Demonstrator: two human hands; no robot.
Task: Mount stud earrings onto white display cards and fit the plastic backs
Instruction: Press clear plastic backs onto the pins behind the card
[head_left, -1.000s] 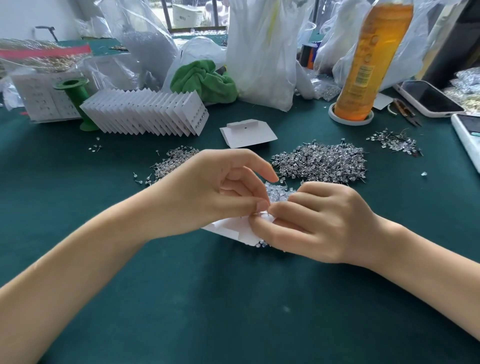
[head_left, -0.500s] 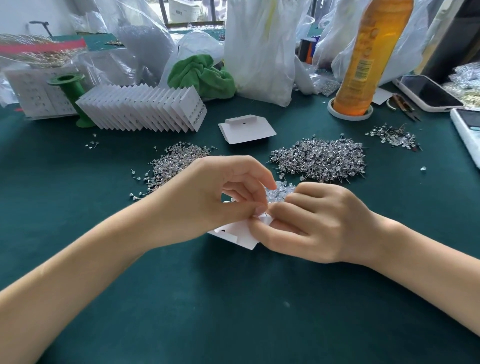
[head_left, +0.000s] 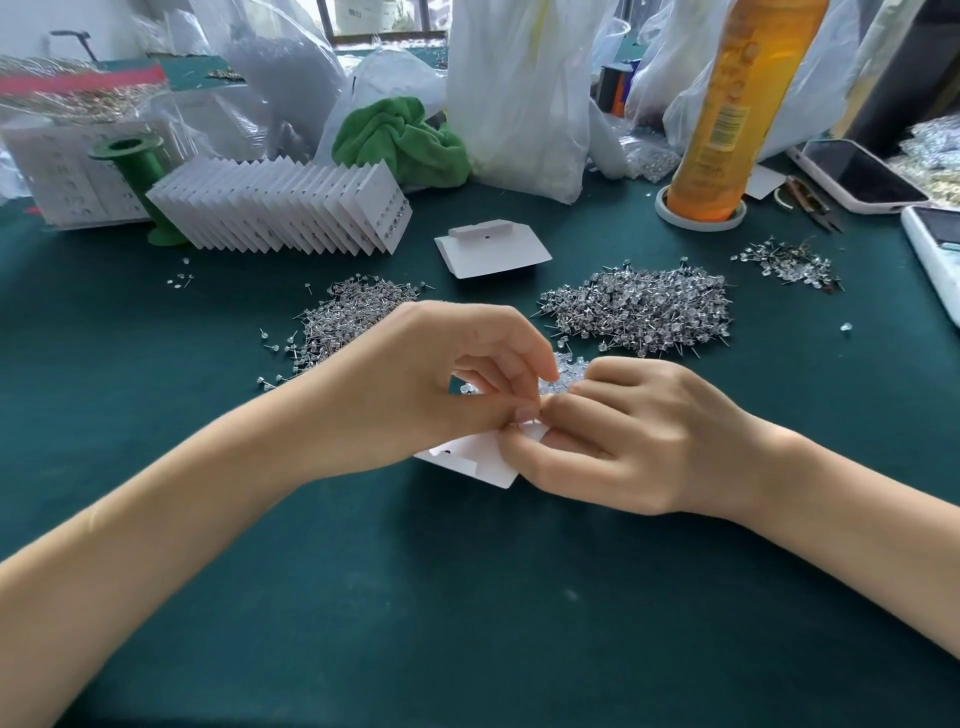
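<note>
A white display card is held just above the green table between both hands. My left hand pinches its upper edge with thumb and fingers. My right hand meets it fingertip to fingertip, fingers curled on the card's right side; what it pinches is hidden. A small heap of clear plastic backs lies just behind the fingers. Two piles of silver stud earrings lie beyond: one at the left, a larger one at the right.
A fanned row of filled white cards stands at the back left beside a green spool. A loose blank card lies mid-table. An orange bottle, plastic bags, a green cloth and phones line the back and right.
Both hands stay joined on the card, which has tilted slightly. The camera view has shifted a little; the piles sit as before.
</note>
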